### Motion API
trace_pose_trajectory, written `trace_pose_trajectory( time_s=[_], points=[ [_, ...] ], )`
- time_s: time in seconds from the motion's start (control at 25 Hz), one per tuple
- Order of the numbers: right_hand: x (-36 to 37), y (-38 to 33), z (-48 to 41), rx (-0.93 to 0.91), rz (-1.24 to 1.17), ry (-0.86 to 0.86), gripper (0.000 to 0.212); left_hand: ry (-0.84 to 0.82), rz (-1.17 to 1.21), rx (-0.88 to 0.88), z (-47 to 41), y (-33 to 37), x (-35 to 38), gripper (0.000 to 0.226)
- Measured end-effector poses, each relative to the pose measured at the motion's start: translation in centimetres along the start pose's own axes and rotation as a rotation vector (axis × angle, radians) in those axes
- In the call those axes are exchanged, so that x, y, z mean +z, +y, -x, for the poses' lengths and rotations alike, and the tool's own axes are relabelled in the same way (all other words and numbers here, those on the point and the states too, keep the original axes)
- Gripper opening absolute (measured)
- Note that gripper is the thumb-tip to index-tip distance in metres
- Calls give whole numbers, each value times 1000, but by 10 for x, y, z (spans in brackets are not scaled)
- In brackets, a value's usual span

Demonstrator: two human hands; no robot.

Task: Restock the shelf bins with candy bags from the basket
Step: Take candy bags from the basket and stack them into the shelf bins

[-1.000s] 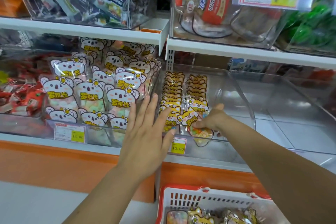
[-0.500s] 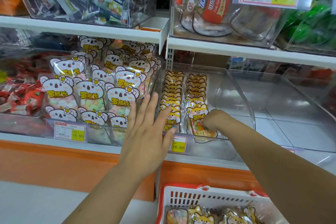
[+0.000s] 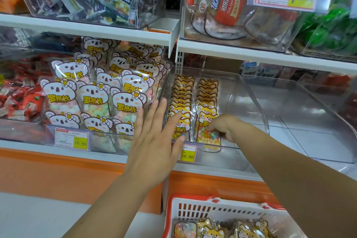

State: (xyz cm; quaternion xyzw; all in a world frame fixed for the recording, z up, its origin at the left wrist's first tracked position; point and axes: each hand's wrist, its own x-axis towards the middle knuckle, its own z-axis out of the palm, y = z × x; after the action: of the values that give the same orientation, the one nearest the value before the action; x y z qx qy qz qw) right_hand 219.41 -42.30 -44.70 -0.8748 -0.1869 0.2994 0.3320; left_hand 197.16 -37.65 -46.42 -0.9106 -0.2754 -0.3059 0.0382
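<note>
The right hand (image 3: 224, 127) reaches into the clear bin (image 3: 257, 102) on the lower shelf (image 3: 108, 155). Its fingers are curled down onto the front candy bag (image 3: 207, 138), a yellow cat-faced bag with coloured sweets showing at its bottom. This bag stands at the front of the right row of bags (image 3: 206, 92), which runs away from the hand toward the back of the bin.

The left hand (image 3: 154, 141) is held flat with its fingers straight and spread, gripping nothing. It is raised in front of the bin's front wall, just left of the right hand. Its fingertips lie over the front of the left row of bags (image 3: 181, 94); whether they touch the plastic or a bag cannot be told. A yellow price tag (image 3: 187, 153) shows just beside this hand's thumb side, below the held bag.

To the left of the left hand, a neighbouring bin is packed with koala bags (image 3: 92, 94). Below both forearms sits a white basket (image 3: 193, 200) with a red rim. More cat-faced bags (image 3: 212, 228) lie inside it. To the right of the right hand, most of the bin's floor is bare.
</note>
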Motion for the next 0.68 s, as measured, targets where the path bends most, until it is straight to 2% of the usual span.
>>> trace_pose_trajectory(
  time_s=[0.08,0.24,0.36,0.44,0.56,0.68],
  points=[
    [4,-2,-1,-46,27,4,9,0,5,4,0,0,1,56],
    [5,2,-7,-93,171,68,52,0,3,10,0,-1,1,56],
    [3,4,-6,-69,151,50,70,-6,11,8,0,-1,0,58],
    [0,1,2,-63,97,26,70,-11,22,1,0,-1,-1,58],
    [-8,-5,28,-95,226,62,62,-12,48,8,1,0,-4,58],
    [-27,-2,69,-277,77,167,52,17,95,33,5,9,-14,56]
  ],
)
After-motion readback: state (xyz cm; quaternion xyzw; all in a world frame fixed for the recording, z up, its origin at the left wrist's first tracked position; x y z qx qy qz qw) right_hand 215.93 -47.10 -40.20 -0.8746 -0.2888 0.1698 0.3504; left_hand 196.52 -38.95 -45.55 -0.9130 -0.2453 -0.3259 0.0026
